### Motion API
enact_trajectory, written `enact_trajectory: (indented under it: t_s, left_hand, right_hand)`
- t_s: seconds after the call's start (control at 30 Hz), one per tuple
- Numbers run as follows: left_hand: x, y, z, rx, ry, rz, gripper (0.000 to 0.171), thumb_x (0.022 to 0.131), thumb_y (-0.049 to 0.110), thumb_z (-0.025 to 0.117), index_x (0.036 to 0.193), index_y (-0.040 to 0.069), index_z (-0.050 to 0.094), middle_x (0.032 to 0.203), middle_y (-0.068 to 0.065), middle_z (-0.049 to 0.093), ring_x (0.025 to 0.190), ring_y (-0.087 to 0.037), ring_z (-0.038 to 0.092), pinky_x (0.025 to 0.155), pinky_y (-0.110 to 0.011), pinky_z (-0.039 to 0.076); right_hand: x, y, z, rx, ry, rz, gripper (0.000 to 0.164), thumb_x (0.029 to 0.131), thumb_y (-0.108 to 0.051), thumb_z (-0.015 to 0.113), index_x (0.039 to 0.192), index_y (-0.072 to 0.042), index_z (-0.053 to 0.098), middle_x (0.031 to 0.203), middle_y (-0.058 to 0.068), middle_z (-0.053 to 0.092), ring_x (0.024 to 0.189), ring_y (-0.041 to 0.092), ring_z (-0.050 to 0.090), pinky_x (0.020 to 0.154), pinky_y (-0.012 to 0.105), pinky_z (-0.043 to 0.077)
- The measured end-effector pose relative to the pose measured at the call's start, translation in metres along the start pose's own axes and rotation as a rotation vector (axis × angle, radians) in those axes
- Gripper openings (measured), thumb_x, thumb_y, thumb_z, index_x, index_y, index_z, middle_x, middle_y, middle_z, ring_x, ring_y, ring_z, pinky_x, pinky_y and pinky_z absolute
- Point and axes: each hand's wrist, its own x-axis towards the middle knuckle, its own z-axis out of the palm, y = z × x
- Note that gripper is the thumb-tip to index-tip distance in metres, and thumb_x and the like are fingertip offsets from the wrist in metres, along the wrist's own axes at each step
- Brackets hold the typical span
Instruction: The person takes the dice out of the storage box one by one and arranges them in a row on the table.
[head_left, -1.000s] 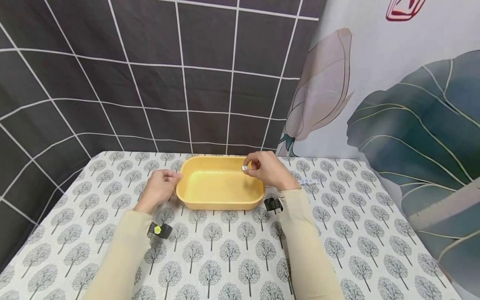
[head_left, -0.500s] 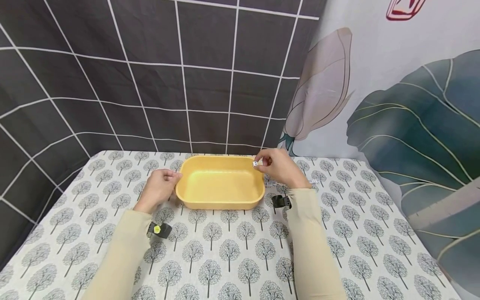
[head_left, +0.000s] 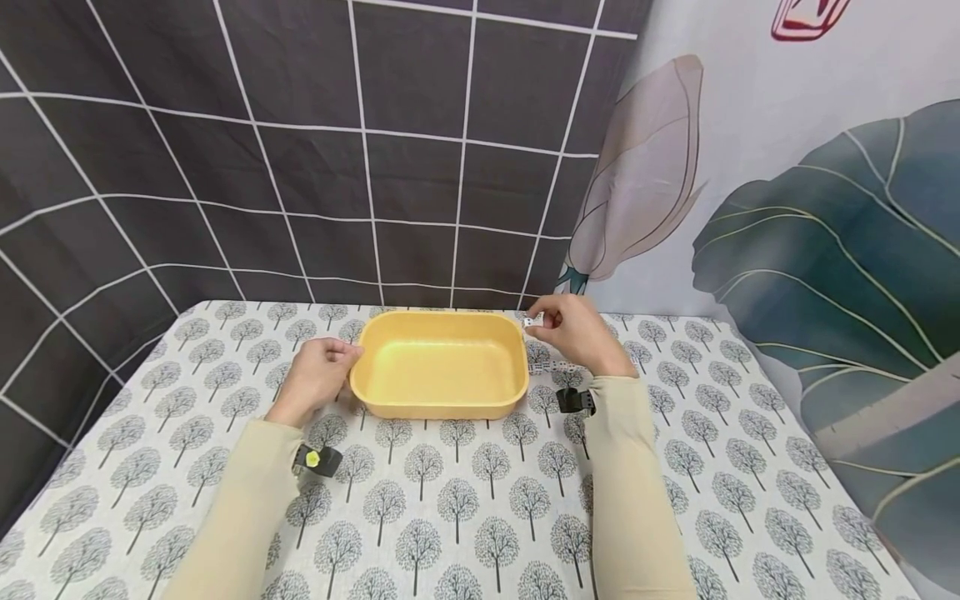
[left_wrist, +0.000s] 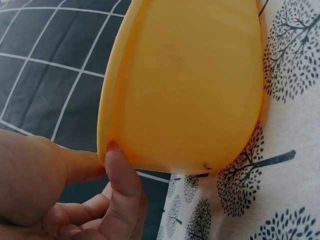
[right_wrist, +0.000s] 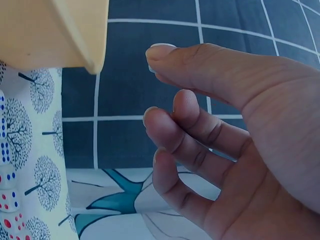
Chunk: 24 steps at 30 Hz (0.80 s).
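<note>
A yellow plastic tub (head_left: pixel 438 411) stands on the patterned cloth, its inside bare. My left hand (head_left: pixel 321 371) pinches the tub's left rim; in the left wrist view the thumb and a finger (left_wrist: pixel 122 185) sit on either side of that rim. Just beyond the tub's right end, my right hand (head_left: pixel 577 333) pinches a small white die (head_left: pixel 533 321) between thumb and fingertips, at about rim height. The right wrist view has that die mostly hidden behind the thumb (right_wrist: pixel 200 62). Under the right hand, a row of white dice (head_left: pixel 553 367) lies beside the tub.
Several dice (right_wrist: pixel 6 150) with red and blue pips line up along the cloth in the right wrist view. The tree-print cloth (head_left: pixel 420 542) covers the table. Behind it hangs a dark gridded curtain (head_left: pixel 412 183), with a floral curtain (head_left: pixel 652 175) on the right.
My right hand has moved right with the die, from over the tub's right part to just past its right rim, uncovering more of the dice row. The left hand has stayed put.
</note>
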Motion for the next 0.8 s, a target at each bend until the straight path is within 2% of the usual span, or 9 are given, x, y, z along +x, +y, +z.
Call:
enact_trajectory:
  t_s: [0.4,0.6,0.8]
  left_hand:
    - [-0.001,0.0,0.0,-0.006,0.002,0.003,0.036,0.106,0.021,0.055,0.128,-0.007,0.056,0.104,-0.012,0.061,0.078,-0.014,0.06,0.068,-0.027,0.06]
    - [-0.001,0.0,0.0,0.001,0.004,0.002,0.036,0.106,0.021,0.055,0.127,-0.007,0.056,0.104,-0.011,0.061,0.078,-0.014,0.06,0.069,-0.028,0.06]
    - [0.0,0.0,0.0,0.006,0.004,0.004,0.036,0.106,0.021,0.055,0.127,-0.007,0.056,0.103,-0.011,0.061,0.078,-0.013,0.06,0.068,-0.028,0.061]
  right_hand:
    - [-0.006,0.015,-0.009,0.017,0.019,0.045,0.019,0.093,-0.011,0.074,0.111,-0.006,0.073,0.078,0.005,0.06,0.07,0.018,0.053,0.061,0.026,0.047]
    - [-0.009,0.025,-0.014,0.014,0.031,0.081,0.018,0.093,-0.012,0.074,0.111,-0.007,0.073,0.077,0.005,0.058,0.069,0.018,0.051,0.057,0.025,0.043]
    - [-0.012,0.034,-0.017,0.001,0.048,0.096,0.023,0.093,-0.014,0.074,0.115,-0.006,0.072,0.078,0.006,0.059,0.07,0.018,0.05,0.06,0.027,0.044]
